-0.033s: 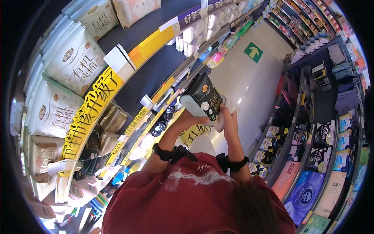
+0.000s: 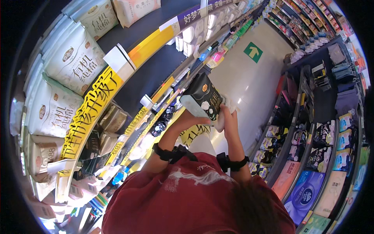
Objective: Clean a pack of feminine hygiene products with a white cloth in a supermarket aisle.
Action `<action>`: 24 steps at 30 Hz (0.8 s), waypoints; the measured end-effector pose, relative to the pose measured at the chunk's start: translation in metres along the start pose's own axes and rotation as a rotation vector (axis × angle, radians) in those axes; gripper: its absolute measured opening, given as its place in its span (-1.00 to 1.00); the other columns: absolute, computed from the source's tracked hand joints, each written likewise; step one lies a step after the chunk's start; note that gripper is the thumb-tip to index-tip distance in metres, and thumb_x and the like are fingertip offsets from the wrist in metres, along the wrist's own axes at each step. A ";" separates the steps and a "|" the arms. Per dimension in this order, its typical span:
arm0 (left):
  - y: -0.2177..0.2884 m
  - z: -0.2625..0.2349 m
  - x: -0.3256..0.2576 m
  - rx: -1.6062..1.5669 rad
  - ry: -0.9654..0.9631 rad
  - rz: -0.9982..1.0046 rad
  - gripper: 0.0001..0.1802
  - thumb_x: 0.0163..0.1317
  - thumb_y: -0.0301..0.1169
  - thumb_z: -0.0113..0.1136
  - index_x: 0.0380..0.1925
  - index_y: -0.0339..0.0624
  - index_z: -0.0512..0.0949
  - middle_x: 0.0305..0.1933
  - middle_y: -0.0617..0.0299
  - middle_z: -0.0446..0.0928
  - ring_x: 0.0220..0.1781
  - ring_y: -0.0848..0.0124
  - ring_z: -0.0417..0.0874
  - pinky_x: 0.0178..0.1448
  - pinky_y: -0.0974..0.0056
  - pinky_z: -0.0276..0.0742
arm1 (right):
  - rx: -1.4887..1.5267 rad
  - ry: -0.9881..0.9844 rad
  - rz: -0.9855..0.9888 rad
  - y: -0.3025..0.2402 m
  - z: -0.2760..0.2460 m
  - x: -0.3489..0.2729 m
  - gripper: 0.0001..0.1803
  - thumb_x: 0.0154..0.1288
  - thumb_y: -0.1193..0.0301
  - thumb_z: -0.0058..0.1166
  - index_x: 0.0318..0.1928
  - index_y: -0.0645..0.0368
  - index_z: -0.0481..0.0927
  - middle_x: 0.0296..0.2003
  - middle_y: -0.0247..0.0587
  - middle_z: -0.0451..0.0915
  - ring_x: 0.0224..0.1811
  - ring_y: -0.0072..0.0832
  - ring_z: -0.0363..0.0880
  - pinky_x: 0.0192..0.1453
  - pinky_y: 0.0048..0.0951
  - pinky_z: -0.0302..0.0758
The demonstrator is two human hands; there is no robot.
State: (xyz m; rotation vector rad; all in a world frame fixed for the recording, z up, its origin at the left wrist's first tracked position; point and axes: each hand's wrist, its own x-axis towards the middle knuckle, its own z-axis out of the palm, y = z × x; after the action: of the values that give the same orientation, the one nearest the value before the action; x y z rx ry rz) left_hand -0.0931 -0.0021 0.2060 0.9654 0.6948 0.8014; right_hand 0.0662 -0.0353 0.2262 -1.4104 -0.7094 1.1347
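In front of my chest I hold a black pack of sanitary pads [image 2: 209,101] with white flower prints and pale lettering. It is tilted, its printed face toward me. A pale grey-green pack [image 2: 191,106] lies against its left side, partly covered by it. My left hand [image 2: 196,120] grips the packs from the lower left, with its thumb along the pale pack's bottom edge. My right hand [image 2: 227,117] is closed on the black pack's lower right edge. Something whitish [image 2: 229,102] shows behind the pack there, too unclear to name. Most fingertips are hidden behind the packs.
At left a dark shelf holds white soft packs [image 2: 74,58], with a yellow label strip [image 2: 91,105] along its edge. Packs fill the right-hand shelves, including a purple pack [image 2: 305,192]. Between them runs a pale floor [image 2: 237,78] with a green arrow sign [image 2: 253,52].
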 end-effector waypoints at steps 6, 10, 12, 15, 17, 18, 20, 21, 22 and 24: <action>0.001 0.002 -0.001 0.139 -0.113 0.051 -0.24 -0.23 -0.44 0.39 0.06 -0.25 0.29 0.00 0.21 0.42 0.02 0.39 0.44 0.06 0.31 0.40 | -0.016 -0.030 0.044 -0.007 0.000 -0.006 -0.59 0.15 0.31 -0.06 -0.02 0.29 0.40 -0.21 -0.23 0.49 -0.19 -0.52 0.45 -0.11 -0.53 0.38; -0.008 -0.002 -0.001 0.015 -0.078 -0.014 -0.23 -0.22 -0.48 0.35 0.09 -0.24 0.25 0.01 0.21 0.41 0.04 0.35 0.44 0.09 0.28 0.39 | -0.027 -0.056 0.057 -0.002 0.003 -0.011 -0.59 0.17 0.29 -0.06 -0.03 0.28 0.41 -0.23 -0.24 0.49 -0.22 -0.54 0.45 -0.14 -0.54 0.39; -0.024 -0.006 0.001 -0.206 0.057 0.038 -0.29 -0.19 -0.51 0.32 0.06 -0.25 0.27 -0.02 0.20 0.42 0.02 0.37 0.44 0.08 0.31 0.37 | 0.005 -0.076 0.086 -0.001 0.004 -0.013 -0.60 0.18 0.27 -0.06 -0.04 0.28 0.42 -0.23 -0.24 0.49 -0.23 -0.54 0.45 -0.14 -0.54 0.39; -0.022 -0.004 -0.001 -0.357 0.154 0.088 -0.47 -0.04 -0.54 0.17 0.01 -0.25 0.32 -0.07 0.22 0.45 -0.03 0.37 0.47 0.05 0.33 0.39 | -0.033 -0.099 0.082 -0.002 -0.001 -0.009 -0.60 0.20 0.26 -0.03 -0.04 0.29 0.42 -0.23 -0.24 0.50 -0.24 -0.55 0.46 -0.15 -0.54 0.40; -0.026 -0.013 0.000 -0.503 0.088 0.140 -0.51 0.01 -0.54 0.10 0.02 -0.26 0.32 -0.02 0.19 0.44 0.02 0.33 0.45 0.09 0.28 0.37 | -0.075 0.025 -0.085 -0.007 -0.004 -0.004 -0.63 0.22 0.30 -0.02 -0.05 0.30 0.42 -0.24 -0.25 0.50 -0.23 -0.56 0.46 -0.16 -0.54 0.40; -0.028 -0.021 0.000 -0.502 0.087 0.139 -0.51 0.01 -0.54 0.10 0.02 -0.26 0.32 -0.02 0.19 0.44 0.02 0.33 0.45 0.09 0.28 0.37 | -0.073 0.026 -0.085 -0.012 -0.005 0.000 -0.63 0.22 0.30 -0.02 -0.05 0.30 0.42 -0.24 -0.25 0.50 -0.23 -0.56 0.46 -0.16 -0.54 0.40; -0.034 -0.034 -0.004 -0.611 -0.038 0.029 -0.29 -0.06 -0.41 0.20 0.13 -0.29 0.16 0.09 0.07 0.35 0.13 0.16 0.37 0.26 0.13 0.22 | 0.051 0.018 -0.284 -0.033 -0.002 0.001 -0.64 0.23 0.35 -0.03 -0.03 0.32 0.40 -0.24 -0.26 0.51 -0.23 -0.57 0.46 -0.16 -0.54 0.40; -0.037 -0.037 -0.004 -0.637 -0.116 0.075 -0.26 -0.09 -0.39 0.23 0.14 -0.31 0.16 0.10 0.04 0.35 0.14 0.15 0.37 0.27 0.12 0.21 | -0.016 -0.022 -0.305 -0.041 -0.002 0.001 -0.65 0.23 0.38 -0.05 -0.02 0.33 0.39 -0.20 -0.25 0.49 -0.20 -0.56 0.44 -0.13 -0.54 0.39; -0.036 -0.035 -0.004 -0.636 -0.122 0.068 -0.26 -0.09 -0.39 0.23 0.14 -0.31 0.16 0.10 0.04 0.35 0.14 0.15 0.37 0.27 0.12 0.21 | -0.015 -0.013 -0.305 -0.045 0.000 0.003 -0.65 0.23 0.38 -0.05 -0.02 0.33 0.39 -0.20 -0.25 0.49 -0.20 -0.56 0.44 -0.13 -0.54 0.39; -0.033 -0.031 -0.003 -0.648 -0.286 0.112 -0.22 -0.14 -0.39 0.27 0.13 -0.30 0.17 0.10 0.03 0.35 0.14 0.15 0.37 0.27 0.11 0.21 | -0.119 -0.106 -0.455 -0.049 0.015 0.004 -0.62 0.21 0.37 -0.02 -0.01 0.32 0.39 -0.14 -0.19 0.44 -0.16 -0.50 0.42 -0.10 -0.48 0.37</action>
State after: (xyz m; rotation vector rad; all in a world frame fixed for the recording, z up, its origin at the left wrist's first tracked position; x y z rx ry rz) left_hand -0.1106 -0.0018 0.1642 0.5103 0.1085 0.8868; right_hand 0.0627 -0.0170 0.2738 -1.2079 -1.1240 0.8214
